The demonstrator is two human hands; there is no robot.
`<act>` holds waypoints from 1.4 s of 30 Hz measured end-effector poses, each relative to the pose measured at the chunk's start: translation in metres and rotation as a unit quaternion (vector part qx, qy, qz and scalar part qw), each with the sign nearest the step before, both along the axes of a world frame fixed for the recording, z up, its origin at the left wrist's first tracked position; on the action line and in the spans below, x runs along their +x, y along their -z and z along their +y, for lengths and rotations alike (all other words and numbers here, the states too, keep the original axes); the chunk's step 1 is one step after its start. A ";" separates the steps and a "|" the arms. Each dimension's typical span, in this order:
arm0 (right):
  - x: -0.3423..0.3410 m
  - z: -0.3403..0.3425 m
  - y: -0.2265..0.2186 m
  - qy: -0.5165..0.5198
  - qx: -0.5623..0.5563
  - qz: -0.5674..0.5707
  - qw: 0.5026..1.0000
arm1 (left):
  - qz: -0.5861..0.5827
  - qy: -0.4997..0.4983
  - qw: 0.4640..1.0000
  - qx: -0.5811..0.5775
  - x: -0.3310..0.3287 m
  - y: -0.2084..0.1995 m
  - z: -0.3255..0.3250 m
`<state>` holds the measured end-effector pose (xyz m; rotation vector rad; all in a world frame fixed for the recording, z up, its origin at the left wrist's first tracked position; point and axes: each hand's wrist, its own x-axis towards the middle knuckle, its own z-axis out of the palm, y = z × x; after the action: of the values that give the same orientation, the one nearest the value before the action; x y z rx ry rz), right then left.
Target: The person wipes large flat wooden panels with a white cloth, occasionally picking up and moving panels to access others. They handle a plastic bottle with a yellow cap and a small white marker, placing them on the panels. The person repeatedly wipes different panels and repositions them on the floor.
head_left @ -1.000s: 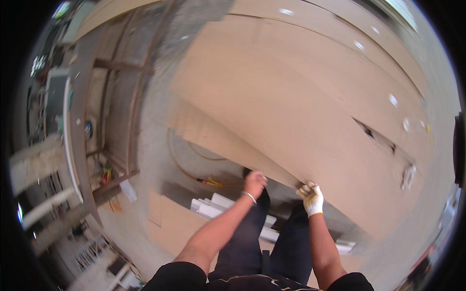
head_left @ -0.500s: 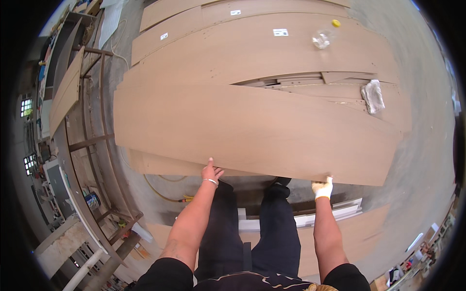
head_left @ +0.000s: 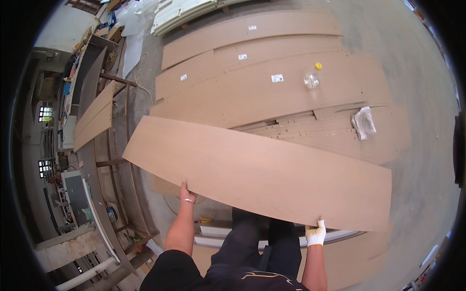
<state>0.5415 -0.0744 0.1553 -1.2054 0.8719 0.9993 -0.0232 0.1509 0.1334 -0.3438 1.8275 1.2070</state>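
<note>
Holding a long brown board (head_left: 262, 169) by its near edge, the person's two hands are set well apart, one toward each end. The left hand (head_left: 187, 194), bare with a light bracelet (head_left: 190, 200) at the wrist, has its thumb on the board's upper face; its fingers bend in beneath the edge and are closed on it. The right hand (head_left: 315, 234), in a pale glove (head_left: 318, 237), grips the same edge with the thumb up at the rim; its other fingers are mostly hidden, so how tightly they curl cannot be told.

The board slants across the middle of the view in front of dark-trousered legs (head_left: 247, 242), its left end farther away than its right. Beyond it, other boards (head_left: 233, 92) lie overlapping on the grey floor (head_left: 422, 145), some with white labels (head_left: 276, 78). A clear bottle (head_left: 311, 81) with a yellow cap (head_left: 318, 66) and a crumpled white cloth (head_left: 364, 123) rest on them. White strips (head_left: 213, 231) lie by the legs; a brown frame (head_left: 110, 163) stands to the left.
</note>
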 end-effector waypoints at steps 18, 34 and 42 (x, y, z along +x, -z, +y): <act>-0.021 -0.002 -0.202 0.180 -0.168 -0.383 0.890 | -0.089 0.278 0.956 0.022 0.013 -0.130 0.118; -0.187 -0.339 -0.321 0.521 -0.410 -0.267 0.699 | -0.119 0.799 0.581 -0.097 0.237 -0.231 0.094; -0.352 -0.402 -0.248 0.695 -0.418 -0.090 0.578 | -0.022 0.837 0.539 -0.090 0.426 -0.328 -0.005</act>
<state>0.1897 -0.4763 0.4031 -0.8297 1.7347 -0.9487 0.4027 0.1457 0.4613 1.1171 1.2446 -0.4100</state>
